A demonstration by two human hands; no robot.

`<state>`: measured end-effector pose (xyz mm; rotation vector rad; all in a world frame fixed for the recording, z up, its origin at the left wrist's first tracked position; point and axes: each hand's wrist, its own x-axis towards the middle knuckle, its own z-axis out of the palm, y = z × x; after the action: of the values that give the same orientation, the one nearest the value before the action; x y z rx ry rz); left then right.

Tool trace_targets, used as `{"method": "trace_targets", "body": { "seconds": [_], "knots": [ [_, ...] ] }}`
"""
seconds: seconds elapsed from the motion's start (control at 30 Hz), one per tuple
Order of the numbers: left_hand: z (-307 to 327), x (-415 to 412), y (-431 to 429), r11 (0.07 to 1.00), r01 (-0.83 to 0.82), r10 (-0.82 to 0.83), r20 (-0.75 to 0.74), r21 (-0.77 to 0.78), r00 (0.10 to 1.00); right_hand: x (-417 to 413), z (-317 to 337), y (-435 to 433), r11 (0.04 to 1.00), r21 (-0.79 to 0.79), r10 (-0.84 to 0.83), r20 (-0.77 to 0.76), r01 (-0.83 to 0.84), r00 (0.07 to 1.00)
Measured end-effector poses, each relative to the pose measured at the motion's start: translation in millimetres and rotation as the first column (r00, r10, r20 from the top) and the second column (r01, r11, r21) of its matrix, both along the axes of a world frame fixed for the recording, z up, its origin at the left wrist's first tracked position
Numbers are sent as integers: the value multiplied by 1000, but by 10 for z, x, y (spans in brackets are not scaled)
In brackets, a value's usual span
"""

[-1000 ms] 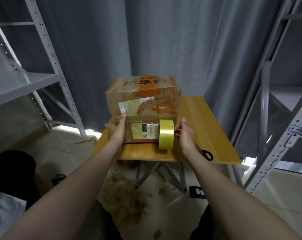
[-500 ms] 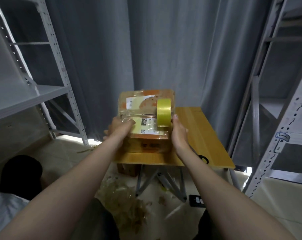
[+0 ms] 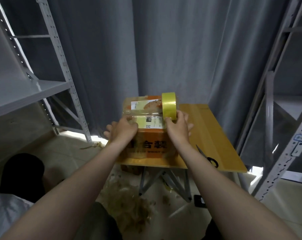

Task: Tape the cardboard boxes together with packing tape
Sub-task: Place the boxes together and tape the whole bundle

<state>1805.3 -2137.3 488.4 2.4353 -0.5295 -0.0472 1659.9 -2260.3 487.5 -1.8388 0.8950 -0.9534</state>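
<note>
some tape point(image 3: 141, 114) is on the boxes point(image 3: 147, 144), right hand point(image 3: 178, 126) grips the roll point(image 3: 169, 106), left hand point(image 3: 123, 129) spread open bracing them, probably more wraps left

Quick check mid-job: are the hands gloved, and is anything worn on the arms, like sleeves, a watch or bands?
No gloves: the left hand and right hand are bare. The left arm and right arm are uncovered from the frame's bottom edge to the wrists, no sleeve edge in view. No watch, band, ring or marking shows on the sides facing the camera.
</note>
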Motion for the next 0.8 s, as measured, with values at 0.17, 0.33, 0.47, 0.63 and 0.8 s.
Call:
{"method": "trace_targets", "body": {
  "seconds": [0.17,0.33,0.47,0.63,0.8],
  "knots": [
    [1,46,-94,995,49,-50,8,90,999,149,-17,-135,996,90,-20,20,18,1000],
    [106,32,-238,956,219,-259,209,197,943,157,-123,-233,998,55,-25,69,21,997],
    [160,-25,-336,809,581,-585,193,87,787,127,-224,-279,1000,-7,8,56,-8,998],
    [71,-158,-566,757,631,-653,214,170,726,166,-162,-404,982,-191,-10,-84,-6,996],
    [-23,-156,-614,843,522,-535,288,127,794,191,48,-485,984,-123,118,-68,-126,991]
  ]
}}
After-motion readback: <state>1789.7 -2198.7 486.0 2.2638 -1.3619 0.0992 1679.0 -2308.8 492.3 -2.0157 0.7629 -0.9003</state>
